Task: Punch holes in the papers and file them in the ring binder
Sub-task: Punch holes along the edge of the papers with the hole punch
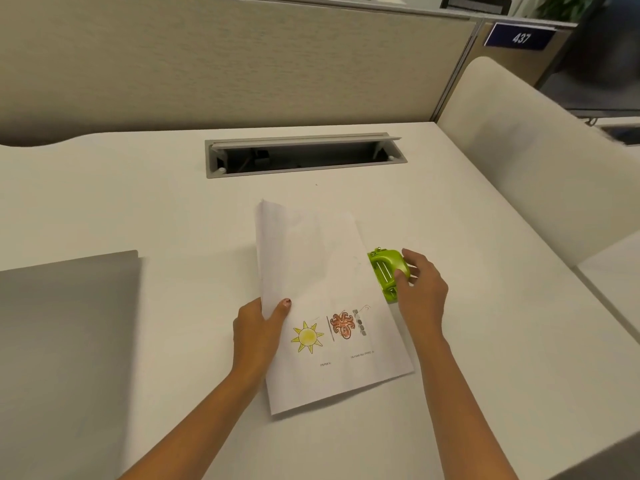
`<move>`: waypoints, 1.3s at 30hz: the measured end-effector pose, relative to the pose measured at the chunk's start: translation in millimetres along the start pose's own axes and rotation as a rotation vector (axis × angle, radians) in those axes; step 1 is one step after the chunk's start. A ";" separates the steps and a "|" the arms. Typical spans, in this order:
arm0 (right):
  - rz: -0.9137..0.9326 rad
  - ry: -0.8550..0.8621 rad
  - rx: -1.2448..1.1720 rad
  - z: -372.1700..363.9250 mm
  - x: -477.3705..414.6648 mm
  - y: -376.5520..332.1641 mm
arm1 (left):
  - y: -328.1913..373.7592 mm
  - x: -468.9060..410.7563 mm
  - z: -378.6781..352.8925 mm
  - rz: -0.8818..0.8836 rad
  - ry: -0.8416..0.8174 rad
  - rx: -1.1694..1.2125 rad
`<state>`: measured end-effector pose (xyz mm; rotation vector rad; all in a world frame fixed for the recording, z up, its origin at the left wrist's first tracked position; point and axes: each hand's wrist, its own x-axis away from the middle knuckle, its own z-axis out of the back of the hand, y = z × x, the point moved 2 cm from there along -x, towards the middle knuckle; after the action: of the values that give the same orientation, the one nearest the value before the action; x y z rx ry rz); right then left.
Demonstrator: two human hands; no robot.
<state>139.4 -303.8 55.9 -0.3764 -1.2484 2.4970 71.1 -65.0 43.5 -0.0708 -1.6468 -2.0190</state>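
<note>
While left grip (258,332) pinches papers (329,271), right grip (420,289) holds punch (384,268) at edge.

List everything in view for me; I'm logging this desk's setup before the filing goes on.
papers: one stack, white, top sheet with a yellow sun and an orange drawing, middle of the desk
hole punch: one, green, at the papers' right edge
binder: one, grey, closed, flat on the desk's left
cable slot: one, grey, lid open, at the desk's back
desk: one, white, under all of these
partition: one, beige, behind the desk
number sign: one, blue, reads 437, upper right
left hand: one, pinches the papers' left edge, thumb on top
right hand: one, grips the hole punch
</note>
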 end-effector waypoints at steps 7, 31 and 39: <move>-0.008 -0.001 0.012 -3.2 1.7 3.2 | -1.5 -0.1 -1.1 0.023 -0.008 0.043; 0.009 -0.006 0.015 -4.3 3.6 5.5 | 4.3 13.4 -7.5 0.043 0.062 0.029; 0.012 -0.005 0.015 -4.3 3.3 5.6 | 6.2 12.9 -4.1 0.037 0.055 0.061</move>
<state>137.1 -302.5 48.5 -0.3746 -1.2322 2.5174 63.9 -74.2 52.7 -0.0241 -1.6595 -1.9248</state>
